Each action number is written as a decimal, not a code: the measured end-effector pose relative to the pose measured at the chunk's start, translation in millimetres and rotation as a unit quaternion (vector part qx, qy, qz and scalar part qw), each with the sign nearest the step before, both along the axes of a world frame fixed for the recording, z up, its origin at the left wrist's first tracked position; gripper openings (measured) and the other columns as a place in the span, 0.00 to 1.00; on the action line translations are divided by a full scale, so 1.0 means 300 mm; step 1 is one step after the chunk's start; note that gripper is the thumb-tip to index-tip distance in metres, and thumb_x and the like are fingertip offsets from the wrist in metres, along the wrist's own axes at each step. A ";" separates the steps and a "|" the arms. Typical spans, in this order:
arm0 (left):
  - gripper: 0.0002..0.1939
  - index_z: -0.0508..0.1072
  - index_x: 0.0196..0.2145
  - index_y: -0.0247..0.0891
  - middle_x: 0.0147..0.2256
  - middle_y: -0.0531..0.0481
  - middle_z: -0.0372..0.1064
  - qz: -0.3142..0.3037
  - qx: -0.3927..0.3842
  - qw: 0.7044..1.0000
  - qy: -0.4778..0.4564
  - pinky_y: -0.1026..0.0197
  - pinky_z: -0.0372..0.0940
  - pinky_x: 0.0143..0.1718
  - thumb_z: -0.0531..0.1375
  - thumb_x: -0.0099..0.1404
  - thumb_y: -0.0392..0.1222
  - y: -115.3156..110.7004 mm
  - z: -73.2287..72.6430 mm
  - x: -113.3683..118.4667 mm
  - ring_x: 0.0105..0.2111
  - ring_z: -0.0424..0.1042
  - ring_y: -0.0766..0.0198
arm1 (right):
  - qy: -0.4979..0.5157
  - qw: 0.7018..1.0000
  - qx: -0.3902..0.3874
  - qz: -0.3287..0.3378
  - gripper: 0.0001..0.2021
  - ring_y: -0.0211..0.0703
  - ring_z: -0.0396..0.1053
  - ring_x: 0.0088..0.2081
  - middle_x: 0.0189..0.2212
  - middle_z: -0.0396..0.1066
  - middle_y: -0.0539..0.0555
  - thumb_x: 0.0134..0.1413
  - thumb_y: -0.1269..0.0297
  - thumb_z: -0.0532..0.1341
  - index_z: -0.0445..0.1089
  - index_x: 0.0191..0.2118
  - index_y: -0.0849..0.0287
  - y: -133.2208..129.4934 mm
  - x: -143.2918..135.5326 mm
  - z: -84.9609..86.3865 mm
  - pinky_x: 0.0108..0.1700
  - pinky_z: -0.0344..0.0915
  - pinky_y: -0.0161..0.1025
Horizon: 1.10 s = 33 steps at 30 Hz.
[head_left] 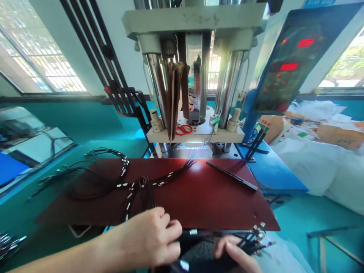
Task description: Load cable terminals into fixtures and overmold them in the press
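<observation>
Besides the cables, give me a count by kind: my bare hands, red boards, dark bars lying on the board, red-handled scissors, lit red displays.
Bare hands: 2, left hand and right hand
Red board: 1
Dark bar: 1
Red-handled scissors: 1
Lit red displays: 2, upper display and lower display
Total: 7

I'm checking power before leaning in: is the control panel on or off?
On: the control panel shows lit red readouts and small red lights.
</observation>
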<state>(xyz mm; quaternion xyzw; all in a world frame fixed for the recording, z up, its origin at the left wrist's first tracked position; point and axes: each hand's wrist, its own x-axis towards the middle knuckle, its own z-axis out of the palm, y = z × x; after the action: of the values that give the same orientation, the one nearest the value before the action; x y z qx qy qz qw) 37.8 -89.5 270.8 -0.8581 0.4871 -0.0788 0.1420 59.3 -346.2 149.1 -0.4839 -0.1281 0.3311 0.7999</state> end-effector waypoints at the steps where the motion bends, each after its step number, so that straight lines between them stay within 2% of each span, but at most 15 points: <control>1: 0.01 0.63 0.30 0.42 0.34 0.50 0.65 0.011 0.011 1.000 -0.005 0.58 0.45 0.23 0.54 0.60 0.37 0.013 -0.011 0.029 0.23 0.60 0.62 | 0.027 0.999 0.014 -0.012 0.14 0.41 0.64 0.27 0.26 0.65 0.55 0.50 0.52 0.58 0.73 0.29 0.57 0.016 0.009 0.006 0.28 0.61 0.39; 3: 0.04 0.64 0.30 0.41 0.31 0.51 0.65 0.042 0.028 0.999 -0.001 0.58 0.46 0.24 0.56 0.59 0.34 0.056 -0.035 0.096 0.25 0.61 0.62 | 0.064 0.997 0.033 -0.032 0.12 0.37 0.63 0.27 0.26 0.64 0.53 0.52 0.55 0.58 0.72 0.31 0.59 0.065 0.036 0.020 0.28 0.60 0.34; 6: 0.05 0.66 0.30 0.41 0.29 0.51 0.64 0.109 0.033 0.993 0.030 0.57 0.50 0.30 0.57 0.58 0.32 0.131 -0.086 0.179 0.29 0.63 0.61 | 0.055 0.996 0.037 -0.060 0.11 0.37 0.64 0.29 0.30 0.64 0.53 0.51 0.57 0.60 0.71 0.31 0.61 0.151 0.088 0.025 0.29 0.62 0.34; 9: 0.03 0.68 0.31 0.41 0.38 0.49 0.66 0.165 0.020 0.984 0.068 0.54 0.53 0.37 0.59 0.56 0.36 0.163 -0.134 0.219 0.38 0.64 0.57 | 0.035 0.997 0.017 -0.062 0.12 0.37 0.63 0.29 0.32 0.63 0.53 0.50 0.57 0.61 0.71 0.29 0.62 0.208 0.144 0.021 0.30 0.65 0.37; 12: 0.10 0.69 0.34 0.43 0.52 0.49 0.58 0.170 -0.052 0.978 0.107 0.48 0.51 0.46 0.61 0.54 0.45 0.111 -0.160 0.230 0.50 0.57 0.50 | -0.016 0.998 -0.028 -0.063 0.13 0.40 0.61 0.33 0.31 0.62 0.54 0.49 0.55 0.61 0.71 0.28 0.62 0.217 0.207 0.043 0.32 0.67 0.39; 14: 0.15 0.68 0.39 0.42 0.54 0.48 0.55 0.177 -0.125 0.966 0.137 0.48 0.49 0.50 0.61 0.54 0.47 0.033 -0.168 0.237 0.52 0.55 0.51 | -0.076 0.992 -0.068 -0.074 0.13 0.41 0.61 0.34 0.30 0.63 0.54 0.50 0.55 0.59 0.71 0.29 0.62 0.206 0.252 0.070 0.32 0.67 0.38; 16: 0.20 0.65 0.44 0.39 0.50 0.44 0.60 0.219 -0.193 0.937 0.193 0.52 0.53 0.48 0.60 0.55 0.48 -0.056 -0.172 0.257 0.49 0.59 0.53 | -0.140 0.981 -0.115 -0.072 0.13 0.39 0.62 0.31 0.27 0.64 0.53 0.51 0.56 0.58 0.70 0.28 0.62 0.193 0.293 0.094 0.32 0.65 0.37; 19: 0.26 0.62 0.47 0.33 0.39 0.41 0.67 0.305 -0.247 0.860 0.325 0.57 0.59 0.36 0.54 0.58 0.55 -0.158 -0.171 0.308 0.38 0.67 0.54 | -0.164 0.971 -0.151 -0.086 0.11 0.35 0.60 0.26 0.22 0.62 0.49 0.47 0.59 0.62 0.66 0.26 0.62 0.171 0.340 0.098 0.28 0.60 0.33; 21: 0.23 0.65 0.42 0.35 0.32 0.46 0.68 0.307 -0.276 0.816 0.405 0.62 0.58 0.29 0.52 0.58 0.57 -0.186 -0.169 0.343 0.31 0.68 0.59 | -0.110 0.981 -0.112 -0.112 0.11 0.33 0.59 0.25 0.22 0.60 0.47 0.45 0.61 0.64 0.63 0.28 0.60 0.141 0.363 0.087 0.27 0.58 0.31; 23: 0.16 0.66 0.32 0.37 0.24 0.52 0.66 0.286 -0.306 0.779 0.466 0.65 0.55 0.25 0.53 0.58 0.54 -0.188 -0.173 0.366 0.24 0.66 0.65 | -0.056 0.987 -0.035 -0.145 0.10 0.33 0.61 0.28 0.25 0.62 0.46 0.46 0.62 0.64 0.62 0.31 0.59 0.094 0.383 0.086 0.29 0.59 0.30; 26: 0.13 0.63 0.25 0.36 0.19 0.55 0.62 0.303 -0.309 0.733 0.524 0.68 0.54 0.21 0.54 0.56 0.50 -0.177 -0.194 0.376 0.19 0.63 0.68 | -0.041 0.972 0.042 -0.226 0.08 0.36 0.64 0.34 0.30 0.65 0.48 0.49 0.62 0.61 0.65 0.35 0.57 0.019 0.411 0.126 0.36 0.62 0.34; 29: 0.12 0.63 0.25 0.35 0.21 0.54 0.63 0.320 -0.308 0.721 0.533 0.68 0.54 0.19 0.56 0.53 0.48 -0.190 -0.210 0.383 0.18 0.64 0.69 | -0.078 0.963 -0.020 -0.257 0.10 0.42 0.67 0.37 0.33 0.69 0.52 0.50 0.58 0.60 0.68 0.37 0.58 -0.018 0.430 0.186 0.44 0.62 0.41; 31: 0.11 0.63 0.26 0.35 0.21 0.54 0.62 0.307 -0.322 0.707 0.549 0.68 0.55 0.19 0.57 0.52 0.46 -0.219 -0.205 0.401 0.18 0.63 0.69 | -0.124 0.961 -0.088 -0.233 0.13 0.45 0.67 0.40 0.35 0.70 0.55 0.53 0.55 0.58 0.70 0.37 0.61 -0.015 0.433 0.211 0.46 0.61 0.43; 33: 0.10 0.64 0.27 0.34 0.21 0.54 0.62 0.276 -0.343 0.678 0.588 0.67 0.56 0.18 0.57 0.52 0.44 -0.260 -0.193 0.427 0.17 0.63 0.69 | -0.185 0.952 -0.141 -0.199 0.16 0.45 0.66 0.44 0.39 0.70 0.56 0.56 0.54 0.54 0.71 0.38 0.61 -0.001 0.429 0.218 0.49 0.59 0.42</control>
<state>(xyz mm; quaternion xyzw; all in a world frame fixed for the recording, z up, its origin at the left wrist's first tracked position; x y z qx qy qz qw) 166.0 -167.5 212.8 -0.8114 0.1505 0.3235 -0.4629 188.0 -346.6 214.6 -0.6604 -0.1265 0.0844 0.7354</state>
